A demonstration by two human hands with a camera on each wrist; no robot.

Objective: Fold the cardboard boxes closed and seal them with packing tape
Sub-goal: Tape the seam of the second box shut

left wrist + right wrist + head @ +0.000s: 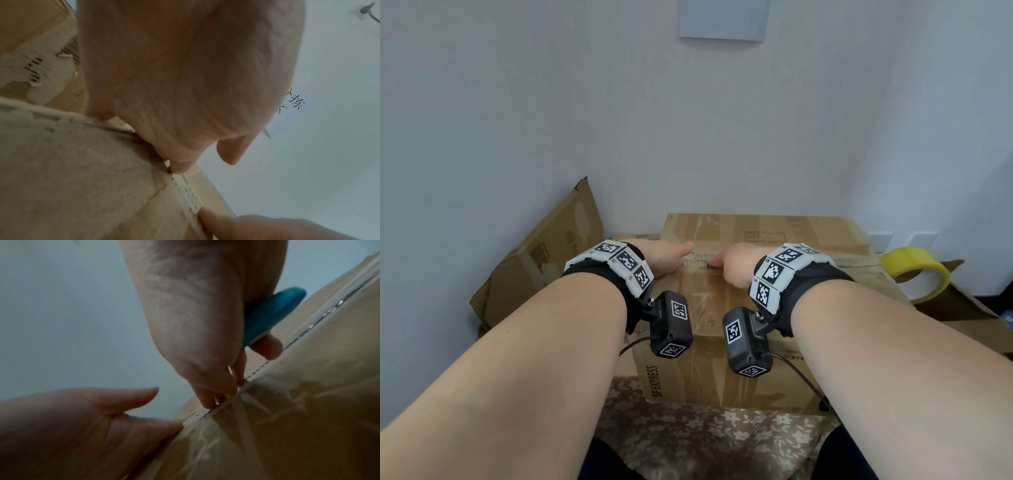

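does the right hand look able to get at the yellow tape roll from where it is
Probably yes: the tape roll sits in the open just right of the right hand, with nothing between. But that hand already holds a blue object.

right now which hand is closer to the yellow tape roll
Right. The right hand rests on the box top, nearer the tape roll at the box's right; the left hand sits further left.

Soft, even, cool daylight fills the head view, sharp with wide-angle bowing at the edges. Both wrist views are dim and blurred; old tape on the cardboard box (pixel 308 410) catches pale glare.
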